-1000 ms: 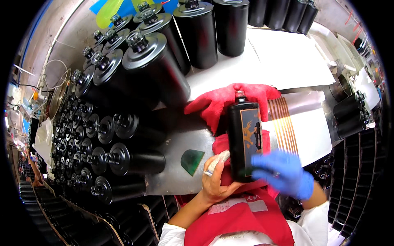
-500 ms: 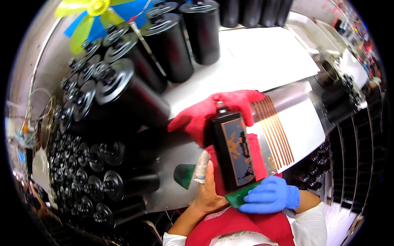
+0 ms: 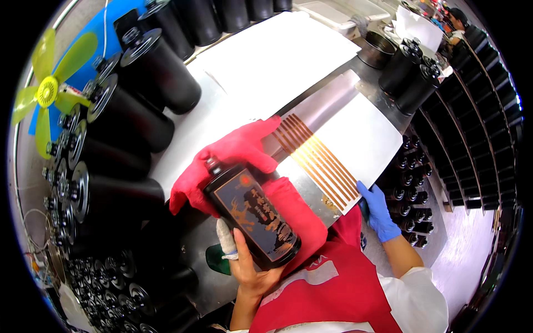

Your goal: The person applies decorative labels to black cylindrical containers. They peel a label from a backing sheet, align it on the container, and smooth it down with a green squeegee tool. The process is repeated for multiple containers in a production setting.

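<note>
A dark rectangular bottle (image 3: 255,213) with copper-coloured decoration leans on a pink padded cloth rest (image 3: 297,216), its neck toward the upper left. My bare left hand (image 3: 250,272) grips its lower left side, thumb up; one finger wears a white finger cover (image 3: 226,238). My blue-gloved right hand (image 3: 382,213) is at the near corner of a white sheet with copper-coloured strips (image 3: 319,161), its extended fingertip touching the sheet's edge. A dark green edge, apparently the scraper (image 3: 364,210), shows beside its palm. Another green scraper (image 3: 217,260) lies left of my left hand.
Black cylindrical bottles (image 3: 114,194) crowd the left, with more behind and at the lower left. A yellow-green fan (image 3: 47,91) stands at the far left. Large white sheets (image 3: 277,61), a round metal pan (image 3: 377,50) and black bottles (image 3: 410,77) are at the back. Black racks (image 3: 472,116) line the right.
My right hand has moved from the bottle's base rightward and up to the strip sheet's edge, taking its green scraper away from the bottle. My left hand stays at the bottle. The view has shifted.
</note>
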### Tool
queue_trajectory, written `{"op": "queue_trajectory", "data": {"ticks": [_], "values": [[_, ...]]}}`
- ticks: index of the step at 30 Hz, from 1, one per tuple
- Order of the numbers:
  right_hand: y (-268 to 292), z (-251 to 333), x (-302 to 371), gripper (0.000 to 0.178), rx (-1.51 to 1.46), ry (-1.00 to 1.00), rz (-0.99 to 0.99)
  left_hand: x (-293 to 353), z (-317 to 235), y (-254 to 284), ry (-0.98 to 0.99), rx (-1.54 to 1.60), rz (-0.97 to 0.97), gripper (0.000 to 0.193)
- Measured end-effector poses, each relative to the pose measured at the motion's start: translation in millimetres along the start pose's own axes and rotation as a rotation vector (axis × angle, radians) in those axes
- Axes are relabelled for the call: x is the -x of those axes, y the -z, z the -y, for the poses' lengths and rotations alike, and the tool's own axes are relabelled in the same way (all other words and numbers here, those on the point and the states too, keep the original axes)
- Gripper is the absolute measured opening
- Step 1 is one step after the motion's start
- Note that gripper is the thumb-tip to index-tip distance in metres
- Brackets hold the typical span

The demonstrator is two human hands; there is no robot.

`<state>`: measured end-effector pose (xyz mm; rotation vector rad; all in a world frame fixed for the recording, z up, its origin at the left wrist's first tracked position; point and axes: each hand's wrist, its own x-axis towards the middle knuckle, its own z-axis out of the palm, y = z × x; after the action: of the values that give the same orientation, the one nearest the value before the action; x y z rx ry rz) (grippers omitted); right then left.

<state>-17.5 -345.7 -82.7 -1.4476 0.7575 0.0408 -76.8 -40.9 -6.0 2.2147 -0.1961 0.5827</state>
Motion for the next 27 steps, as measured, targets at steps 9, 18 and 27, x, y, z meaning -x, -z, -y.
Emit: {"op": "queue_trajectory", "data": {"ticks": [9,18,27], "values": [[46.9,41.3,28.1,0.031,0.035,-0.206,0.238,0.1,3.5,1.3,-0.031,-0.015,0.028,0.108],[21.8,126.4,40.9,0.031,0.195,0.101,0.377,-1.0,4.5,7.6,-0.008,0.138,-0.003,0.094],[-50.5,193.0,61.3,0.019,0.099,0.216,0.669,-13.8,-5.8,34.5,-0.087,0.217,-0.02,0.085]]}}
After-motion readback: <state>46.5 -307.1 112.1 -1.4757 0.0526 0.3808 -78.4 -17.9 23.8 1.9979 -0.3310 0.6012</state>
